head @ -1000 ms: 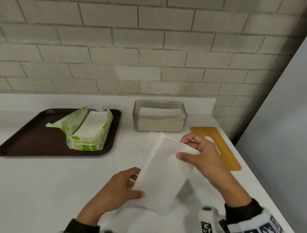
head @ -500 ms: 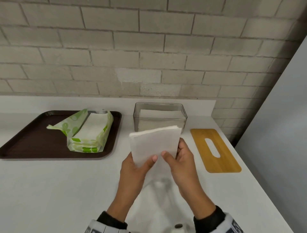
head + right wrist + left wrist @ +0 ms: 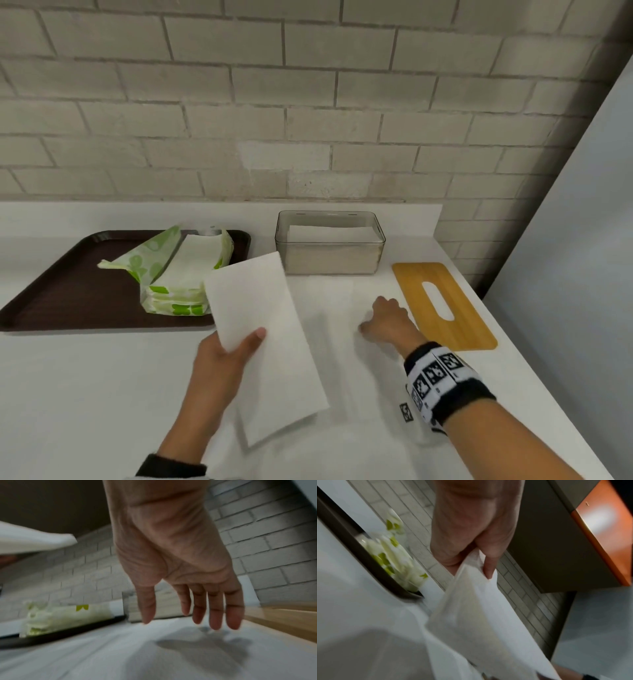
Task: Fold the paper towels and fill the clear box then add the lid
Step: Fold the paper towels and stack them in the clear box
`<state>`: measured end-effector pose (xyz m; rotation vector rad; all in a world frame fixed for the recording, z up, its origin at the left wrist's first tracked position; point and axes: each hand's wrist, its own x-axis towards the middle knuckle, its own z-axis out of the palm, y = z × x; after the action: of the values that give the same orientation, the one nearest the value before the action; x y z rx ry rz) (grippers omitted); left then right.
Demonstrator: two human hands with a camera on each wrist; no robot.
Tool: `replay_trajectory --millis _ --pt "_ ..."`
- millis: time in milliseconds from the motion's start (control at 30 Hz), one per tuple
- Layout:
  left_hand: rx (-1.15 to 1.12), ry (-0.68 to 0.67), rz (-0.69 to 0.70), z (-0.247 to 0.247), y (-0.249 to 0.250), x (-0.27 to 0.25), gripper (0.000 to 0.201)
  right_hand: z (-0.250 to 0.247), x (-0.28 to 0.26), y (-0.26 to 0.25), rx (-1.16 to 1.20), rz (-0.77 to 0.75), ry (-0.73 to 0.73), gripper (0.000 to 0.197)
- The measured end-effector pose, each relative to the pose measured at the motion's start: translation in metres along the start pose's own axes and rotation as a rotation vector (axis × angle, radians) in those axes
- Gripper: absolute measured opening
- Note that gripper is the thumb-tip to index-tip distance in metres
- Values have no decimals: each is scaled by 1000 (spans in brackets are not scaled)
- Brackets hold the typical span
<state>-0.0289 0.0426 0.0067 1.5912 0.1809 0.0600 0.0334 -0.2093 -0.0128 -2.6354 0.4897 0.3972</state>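
The left hand [image 3: 219, 363] pinches a folded white paper towel [image 3: 263, 339] between thumb and fingers. The right hand [image 3: 387, 322], fingers loosely extended, holds nothing; beyond its fingertips stands the clear plastic box [image 3: 329, 263], towel-filled.

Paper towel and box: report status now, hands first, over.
Left hand pinches folded paper towel above counter. Right hand open, low over a flat sheet. Clear box part full, wooden lid beside it. Path clear.
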Motion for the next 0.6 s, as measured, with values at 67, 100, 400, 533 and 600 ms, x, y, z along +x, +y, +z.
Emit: replay_trajectory --millis 67,100,400,533,600 --pt "-11 30 -29 -12 -6 1 21 6 5 2 -232 35 -81 88" --pt "-15 43 -47 -17 -10 0 22 8 6 2 -281 45 -95 94" --pt "-85 42 -162 -31 -26 -5 11 -1 14 1 90 54 -135 58" --pt "-121 0 -172 -27 -25 -3 14 -26 -6 15 624 -59 -78 43" --pt "-144 -25 -185 -20 -24 0 18 -41 -23 16 852 -126 -50 49"
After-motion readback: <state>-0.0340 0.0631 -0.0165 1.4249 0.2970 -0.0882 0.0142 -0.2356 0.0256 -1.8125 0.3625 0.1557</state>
